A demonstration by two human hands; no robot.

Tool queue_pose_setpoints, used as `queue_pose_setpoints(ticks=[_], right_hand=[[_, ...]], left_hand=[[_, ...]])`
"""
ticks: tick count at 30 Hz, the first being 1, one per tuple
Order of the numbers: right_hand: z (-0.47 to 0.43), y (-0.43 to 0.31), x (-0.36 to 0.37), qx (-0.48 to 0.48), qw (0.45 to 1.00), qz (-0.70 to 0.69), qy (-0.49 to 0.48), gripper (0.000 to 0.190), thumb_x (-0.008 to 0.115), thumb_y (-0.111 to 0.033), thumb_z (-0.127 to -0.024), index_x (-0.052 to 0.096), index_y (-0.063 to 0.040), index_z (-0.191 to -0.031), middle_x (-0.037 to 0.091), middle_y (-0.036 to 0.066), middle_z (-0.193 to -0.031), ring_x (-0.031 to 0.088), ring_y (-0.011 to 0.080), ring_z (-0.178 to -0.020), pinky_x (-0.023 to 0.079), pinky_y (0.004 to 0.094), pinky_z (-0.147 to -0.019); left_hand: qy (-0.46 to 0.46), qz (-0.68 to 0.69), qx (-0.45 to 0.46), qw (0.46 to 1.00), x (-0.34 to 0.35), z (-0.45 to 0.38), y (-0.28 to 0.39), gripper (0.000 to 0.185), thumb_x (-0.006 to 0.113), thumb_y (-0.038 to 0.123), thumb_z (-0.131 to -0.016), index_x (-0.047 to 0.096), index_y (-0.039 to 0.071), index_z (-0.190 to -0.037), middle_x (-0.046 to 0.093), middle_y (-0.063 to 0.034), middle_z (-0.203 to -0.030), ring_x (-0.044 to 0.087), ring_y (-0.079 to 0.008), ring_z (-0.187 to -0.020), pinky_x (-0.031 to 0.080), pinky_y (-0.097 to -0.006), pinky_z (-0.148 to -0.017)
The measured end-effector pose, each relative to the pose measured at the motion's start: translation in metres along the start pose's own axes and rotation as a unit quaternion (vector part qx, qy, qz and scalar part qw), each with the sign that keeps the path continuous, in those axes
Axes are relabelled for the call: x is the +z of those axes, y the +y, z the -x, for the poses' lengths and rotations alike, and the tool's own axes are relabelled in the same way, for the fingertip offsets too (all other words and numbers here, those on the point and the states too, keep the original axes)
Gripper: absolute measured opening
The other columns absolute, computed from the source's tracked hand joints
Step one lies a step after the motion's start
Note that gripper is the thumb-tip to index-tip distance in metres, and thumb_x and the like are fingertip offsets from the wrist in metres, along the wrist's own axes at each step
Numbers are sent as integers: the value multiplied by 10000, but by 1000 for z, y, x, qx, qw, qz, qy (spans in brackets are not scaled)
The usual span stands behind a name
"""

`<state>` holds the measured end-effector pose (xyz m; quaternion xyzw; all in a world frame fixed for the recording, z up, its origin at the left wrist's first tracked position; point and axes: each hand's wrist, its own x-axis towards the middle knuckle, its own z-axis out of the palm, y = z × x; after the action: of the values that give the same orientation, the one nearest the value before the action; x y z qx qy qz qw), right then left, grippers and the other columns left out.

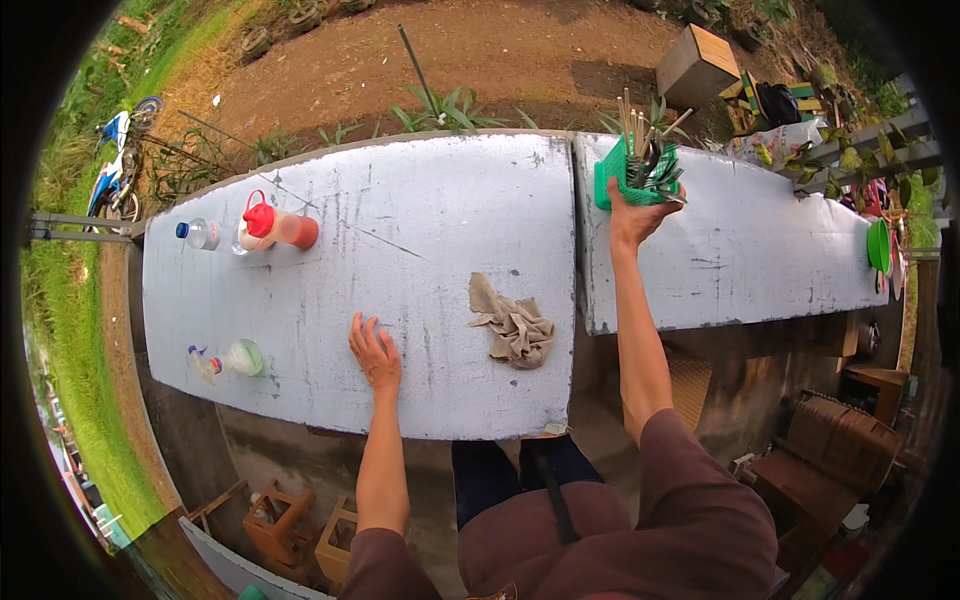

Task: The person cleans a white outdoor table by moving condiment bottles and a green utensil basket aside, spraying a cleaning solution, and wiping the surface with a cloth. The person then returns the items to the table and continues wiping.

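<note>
My right hand (639,214) grips the near side of a green plastic basket (613,169) at the far edge of the right-hand tabletop (712,262). Metal spoons and forks (660,171) and several wooden chopsticks (636,127) stick up out of it. Whether the basket rests on the surface or is lifted, I cannot tell. My left hand (375,351) is over the left-hand tabletop (427,187), fingers slightly apart, with nothing in it. Between my two hands, nearer the front, lies a crumpled grey-brown cloth (517,322).
Left of my left hand are a spray bottle (241,358), a red-capped squeeze bottle (289,227) and a clear plastic bottle with a blue cap (201,234). A gap (579,225) separates the tabletops. A green bowl (878,246) sits at the right end. Wooden stools (279,525) stand below.
</note>
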<state>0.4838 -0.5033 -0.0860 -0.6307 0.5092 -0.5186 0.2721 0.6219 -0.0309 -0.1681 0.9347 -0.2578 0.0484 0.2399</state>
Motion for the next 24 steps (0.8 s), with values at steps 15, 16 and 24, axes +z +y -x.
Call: queue_pose_setpoints(ticks=[15,16,24], right_hand=[[273,-197,145,5,924,-200,-326,1141,970,-236,-657,225,-102,-1511,462,165,-1374,472,306,-1286,396,447,-1097],[286,-197,160,-16,926,-197,-322,1141,972,-243,-656,231,-119,-1514,447,170,-1389,469,322,-1291,391,459,-1097],[339,-194,197,-67,921,-172,-343,1065,964,-223,-689,271,-154,-1494,433,195,-1366,451,385,-1277,395,497,-1061]], left_hand=[[9,16,-62,998,-3,-1,8,276,551,136,-957,610,77,-1220,514,-110,-1436,467,-316,-1325,414,-490,-1087],[9,20,-66,998,-2,-3,9,276,554,134,-953,611,79,-1218,513,-110,-1438,467,-314,-1325,416,-488,-1084],[-10,19,-92,996,-3,-3,12,313,588,136,-925,593,101,-1236,502,-90,-1454,449,-295,-1345,417,-474,-1092]])
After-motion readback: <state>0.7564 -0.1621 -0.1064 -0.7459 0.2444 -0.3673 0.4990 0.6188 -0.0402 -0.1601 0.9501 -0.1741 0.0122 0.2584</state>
